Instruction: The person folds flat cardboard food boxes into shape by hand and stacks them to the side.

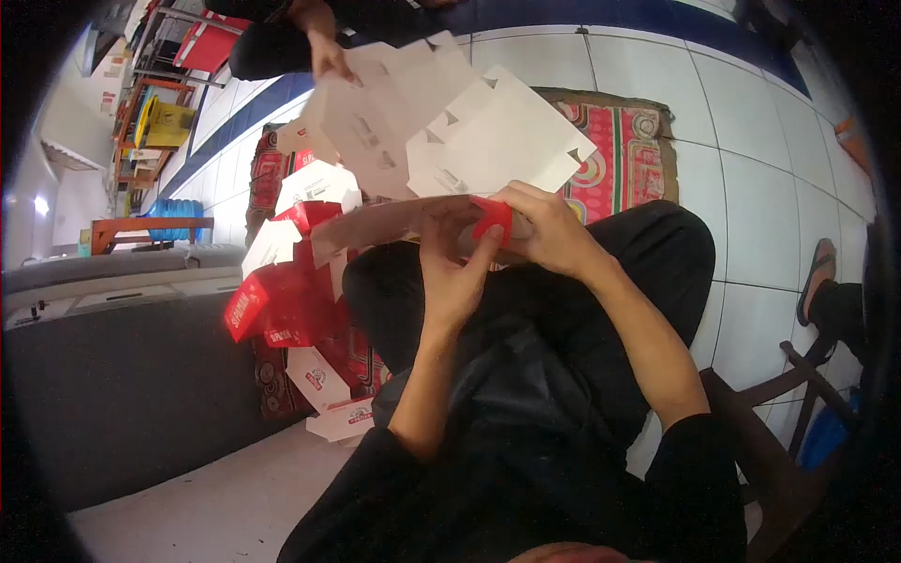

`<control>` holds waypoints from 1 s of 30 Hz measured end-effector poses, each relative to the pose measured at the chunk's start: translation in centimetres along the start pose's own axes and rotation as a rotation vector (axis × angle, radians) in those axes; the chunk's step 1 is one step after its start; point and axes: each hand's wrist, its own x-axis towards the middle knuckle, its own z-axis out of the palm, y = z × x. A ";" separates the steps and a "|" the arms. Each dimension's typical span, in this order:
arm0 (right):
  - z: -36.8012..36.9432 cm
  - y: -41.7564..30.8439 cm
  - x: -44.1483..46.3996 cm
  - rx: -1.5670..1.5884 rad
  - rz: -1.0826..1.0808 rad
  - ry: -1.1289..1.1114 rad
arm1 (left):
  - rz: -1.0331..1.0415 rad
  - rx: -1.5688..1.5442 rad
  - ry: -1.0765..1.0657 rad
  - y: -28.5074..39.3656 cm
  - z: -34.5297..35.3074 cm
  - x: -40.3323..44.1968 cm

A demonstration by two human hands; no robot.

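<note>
A cardboard piece (pixel 375 221), pale on the visible side with a red flap (pixel 492 218) at its right end, is held above the lap. My left hand (pixel 453 272) is closed on it, thumb against the red flap. From the right, my right hand (pixel 549 228) grips the same piece near the flap. Just beyond both hands lie flat pale cardboard sheets (pixel 507 131) with cut notches. Red folded boxes (pixel 296 291) with white lettering are heaped on the left, beside white printed pieces (pixel 317 378).
A patterned red mat (pixel 624 155) lies on the tiled floor. Another person's hand (pixel 330 58) touches the sheets at the top. On the left is a grey upholstered surface (pixel 141 394); a dark wooden stand (pixel 765 422) and a person's sandalled foot (pixel 818 277) are on the right.
</note>
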 end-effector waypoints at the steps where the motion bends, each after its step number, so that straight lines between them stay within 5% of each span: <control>1: 0.1 0.0 0.0 0.003 0.001 -0.006 | -0.016 -0.007 0.013 0.0 -0.1 0.0; 5: -0.1 0.5 -0.4 -0.062 0.058 -0.059 | -0.146 -0.168 0.038 1.0 0.4 -0.2; 7: -0.2 0.7 -0.1 -0.109 0.019 -0.070 | -0.079 0.096 0.023 -0.2 -0.1 0.0; 10: 0.1 0.3 0.0 -0.107 0.093 -0.074 | -0.085 0.024 -0.080 -0.6 0.0 0.8; 15: 0.2 1.7 0.1 0.135 0.393 0.079 | 0.030 0.292 -0.220 -2.2 -1.8 2.7; 19: 0.7 5.8 -0.3 0.358 0.401 0.275 | 0.033 0.483 -0.196 -5.4 -4.3 4.3; 23: 0.3 7.3 -0.1 0.192 0.512 0.350 | -0.065 0.566 -0.230 -9.0 -5.5 3.5; 27: 1.1 14.3 -1.8 -0.092 0.471 0.424 | 0.000 0.605 -0.353 -10.4 -6.3 2.6; 30: 0.7 12.0 -1.1 -0.003 0.244 0.369 | 0.062 0.359 -0.253 -10.8 -4.9 4.7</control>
